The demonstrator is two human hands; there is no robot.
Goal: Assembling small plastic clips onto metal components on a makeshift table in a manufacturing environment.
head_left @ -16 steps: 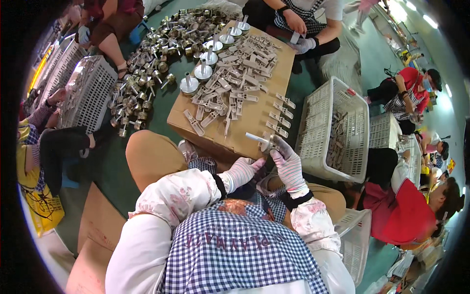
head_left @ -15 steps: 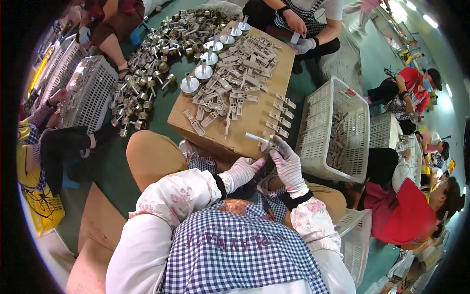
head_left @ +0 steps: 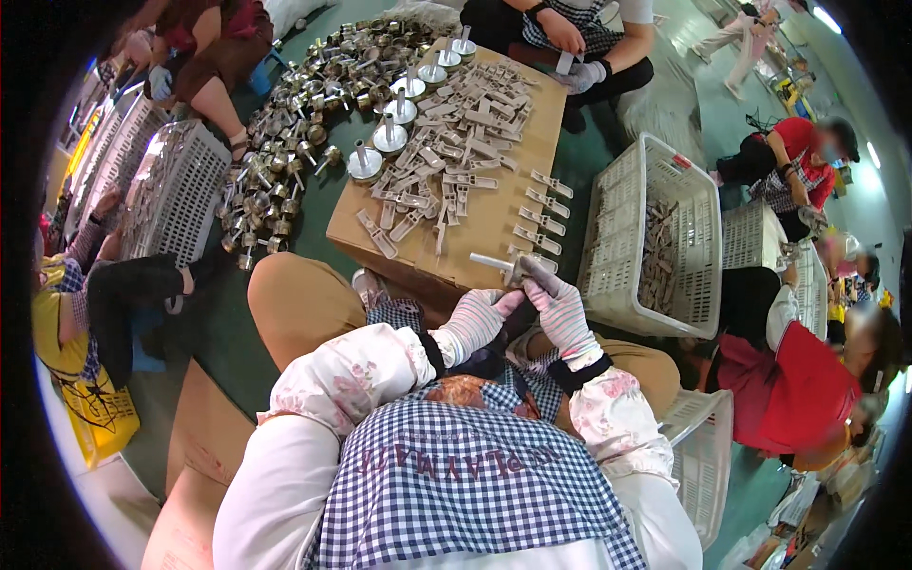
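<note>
My right hand (head_left: 562,318), in a striped glove, grips a metal part (head_left: 521,272) with a round head and a pale stem pointing left. It is held just over the near right corner of a cardboard box (head_left: 380,256). My left hand (head_left: 472,326), gloved alike, is closed right beside it, its fingertips meeting the right hand's; what they pinch is hidden. On the box lies a heap of grey plastic clips (head_left: 456,142), with a short row of single clips (head_left: 546,202) along the right edge. Round discs with upright stems (head_left: 363,160) line the left edge.
Many metal cup-shaped parts with stems (head_left: 275,195) cover the floor left of the box. To the right stands a white crate (head_left: 608,275) holding more clips. A co-worker (head_left: 608,47) sits at the far end; others sit left and right.
Both hands stay close together with the metal part, its stem slightly lower in the picture. My view has shifted a little; the clips and discs keep their places on the box.
</note>
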